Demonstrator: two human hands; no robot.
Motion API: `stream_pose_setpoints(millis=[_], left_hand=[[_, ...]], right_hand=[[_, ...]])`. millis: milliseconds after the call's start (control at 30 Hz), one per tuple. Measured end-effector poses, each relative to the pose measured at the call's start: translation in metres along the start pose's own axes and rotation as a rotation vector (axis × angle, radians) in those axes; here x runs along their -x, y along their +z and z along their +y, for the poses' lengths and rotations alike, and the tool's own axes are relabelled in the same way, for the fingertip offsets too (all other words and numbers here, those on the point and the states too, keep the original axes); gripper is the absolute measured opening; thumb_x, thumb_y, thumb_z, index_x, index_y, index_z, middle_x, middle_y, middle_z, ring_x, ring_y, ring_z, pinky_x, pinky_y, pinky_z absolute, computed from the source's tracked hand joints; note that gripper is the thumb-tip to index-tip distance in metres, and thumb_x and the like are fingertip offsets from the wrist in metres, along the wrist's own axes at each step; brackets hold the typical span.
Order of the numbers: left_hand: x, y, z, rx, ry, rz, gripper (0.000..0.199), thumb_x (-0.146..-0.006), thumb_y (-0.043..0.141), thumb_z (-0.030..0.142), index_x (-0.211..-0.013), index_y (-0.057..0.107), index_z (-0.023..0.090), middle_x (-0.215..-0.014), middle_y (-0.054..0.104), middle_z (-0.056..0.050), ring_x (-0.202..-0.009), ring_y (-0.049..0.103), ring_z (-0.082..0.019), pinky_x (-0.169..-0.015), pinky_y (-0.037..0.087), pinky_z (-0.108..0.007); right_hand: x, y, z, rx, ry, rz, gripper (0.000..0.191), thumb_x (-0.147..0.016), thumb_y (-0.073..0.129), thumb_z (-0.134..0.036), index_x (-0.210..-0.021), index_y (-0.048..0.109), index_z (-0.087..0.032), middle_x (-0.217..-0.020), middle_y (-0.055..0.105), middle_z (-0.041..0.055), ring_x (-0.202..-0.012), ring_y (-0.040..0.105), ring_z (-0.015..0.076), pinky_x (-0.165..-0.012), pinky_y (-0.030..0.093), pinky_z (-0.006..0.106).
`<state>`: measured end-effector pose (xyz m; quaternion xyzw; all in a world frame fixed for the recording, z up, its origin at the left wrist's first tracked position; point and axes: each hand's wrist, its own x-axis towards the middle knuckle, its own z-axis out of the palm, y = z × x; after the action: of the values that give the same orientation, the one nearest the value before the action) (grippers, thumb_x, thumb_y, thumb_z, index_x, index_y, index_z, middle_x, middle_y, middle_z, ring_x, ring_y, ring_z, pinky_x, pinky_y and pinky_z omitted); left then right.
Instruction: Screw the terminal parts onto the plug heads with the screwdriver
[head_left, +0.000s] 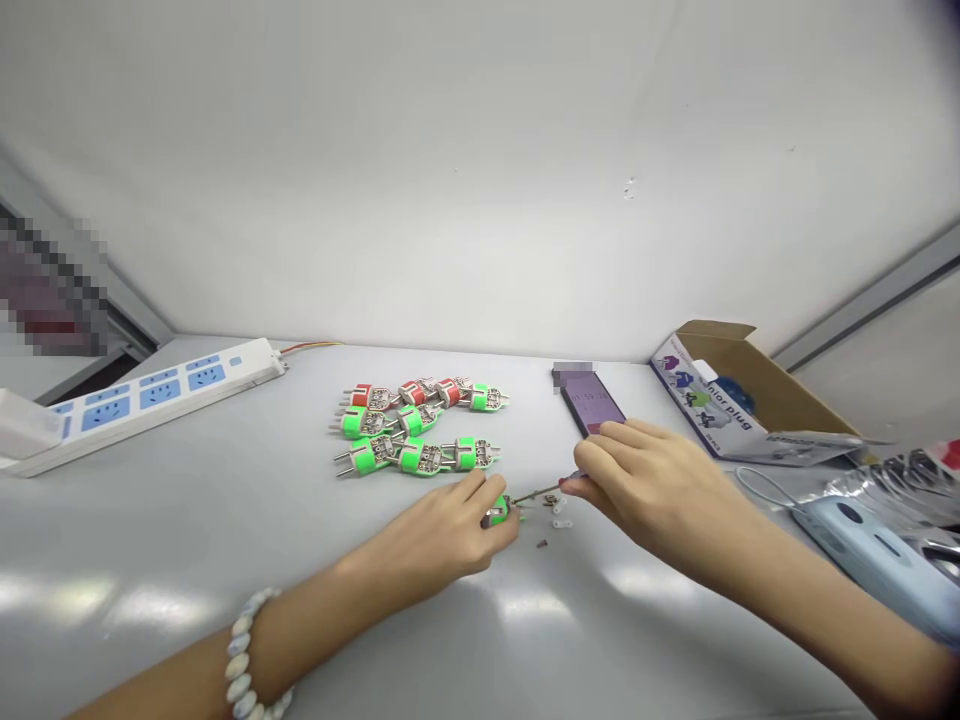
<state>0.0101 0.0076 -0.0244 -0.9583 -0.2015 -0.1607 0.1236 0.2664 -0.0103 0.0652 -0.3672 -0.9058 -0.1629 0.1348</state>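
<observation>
My left hand (461, 522) pinches a green plug (496, 513) against the grey table (315, 600). My right hand (626, 475) is closed round the handle of a thin screwdriver (541, 491), whose tip meets the plug's right end. Small brass screws (551, 500) and white clips (562, 524) lie between my hands, with one tiny metal piece (542, 544) nearer me. Several opened plugs, green (367, 456) and red (412, 392), stand in rough rows beyond my left hand.
A white power strip (172, 393) lies at the left. Behind my right hand is a phone (589, 397). An open cardboard box (750, 400) stands at the right, near a light blue device (874, 555) and clear plastic bags (892, 495).
</observation>
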Motion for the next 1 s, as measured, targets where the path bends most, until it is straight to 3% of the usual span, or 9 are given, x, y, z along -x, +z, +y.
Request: stream_pose_setpoints(millis=[67, 233, 400, 600, 800, 1000], left_hand=[[-0.0002, -0.001, -0.0001, 0.0, 0.0, -0.002, 0.044, -0.076, 0.054, -0.004, -0.115, 0.056, 0.016, -0.088, 0.049, -0.004, -0.076, 0.049, -0.02, -0.054, 0.029, -0.028], [-0.0004, -0.0029, 0.0005, -0.01, -0.005, -0.011, 0.043, -0.078, 0.057, -0.003, -0.117, 0.057, 0.016, -0.087, 0.049, -0.004, -0.076, 0.048, -0.02, -0.055, 0.031, -0.027], [-0.0003, -0.002, -0.0009, 0.003, 0.002, -0.005, 0.045, -0.075, 0.054, -0.005, -0.115, 0.057, 0.016, -0.086, 0.048, -0.004, -0.075, 0.046, -0.019, -0.054, 0.028, -0.027], [-0.0012, -0.002, -0.0017, 0.001, 0.008, 0.005, 0.047, -0.072, 0.054, -0.005, -0.114, 0.057, 0.016, -0.084, 0.047, -0.003, -0.074, 0.047, -0.019, -0.054, 0.029, -0.027], [-0.0012, -0.0038, -0.0011, -0.002, 0.012, 0.012, 0.044, -0.076, 0.052, -0.006, -0.113, 0.055, 0.016, -0.085, 0.048, -0.003, -0.073, 0.048, -0.019, -0.053, 0.029, -0.027], [-0.0019, -0.0056, -0.0012, 0.001, 0.006, -0.017, 0.046, -0.074, 0.053, -0.006, -0.115, 0.056, 0.016, -0.086, 0.048, -0.004, -0.074, 0.047, -0.02, -0.055, 0.03, -0.027]], right_hand=[[0.0004, 0.0005, 0.0008, -0.001, -0.001, -0.002, 0.033, -0.109, 0.042, -0.026, -0.076, 0.047, -0.021, -0.065, 0.049, -0.0003, -0.058, 0.045, 0.0188, -0.059, 0.028, 0.032], [0.0045, -0.0053, -0.0005, -0.158, 0.031, -0.204, 0.014, -0.105, 0.046, -0.014, -0.093, 0.052, -0.02, -0.085, 0.059, 0.003, -0.072, 0.054, 0.0201, -0.067, 0.035, 0.031], [0.0023, -0.0007, -0.0022, -0.005, 0.005, -0.029, 0.029, -0.107, 0.044, -0.023, -0.077, 0.046, -0.022, -0.065, 0.048, -0.0008, -0.059, 0.045, 0.0194, -0.06, 0.027, 0.032], [0.0033, -0.0058, -0.0015, -0.143, 0.027, -0.199, 0.016, -0.103, 0.048, -0.014, -0.089, 0.05, -0.021, -0.082, 0.058, 0.0022, -0.07, 0.052, 0.0195, -0.066, 0.034, 0.03], [-0.002, 0.0001, -0.0034, 0.053, -0.011, -0.013, 0.032, -0.107, 0.046, -0.023, -0.075, 0.047, -0.021, -0.062, 0.047, -0.0007, -0.058, 0.046, 0.0195, -0.058, 0.026, 0.032], [0.0032, -0.0078, -0.0042, -0.123, 0.057, -0.209, 0.011, -0.102, 0.051, -0.016, -0.093, 0.052, -0.019, -0.084, 0.061, 0.0033, -0.071, 0.056, 0.021, -0.066, 0.035, 0.031]])
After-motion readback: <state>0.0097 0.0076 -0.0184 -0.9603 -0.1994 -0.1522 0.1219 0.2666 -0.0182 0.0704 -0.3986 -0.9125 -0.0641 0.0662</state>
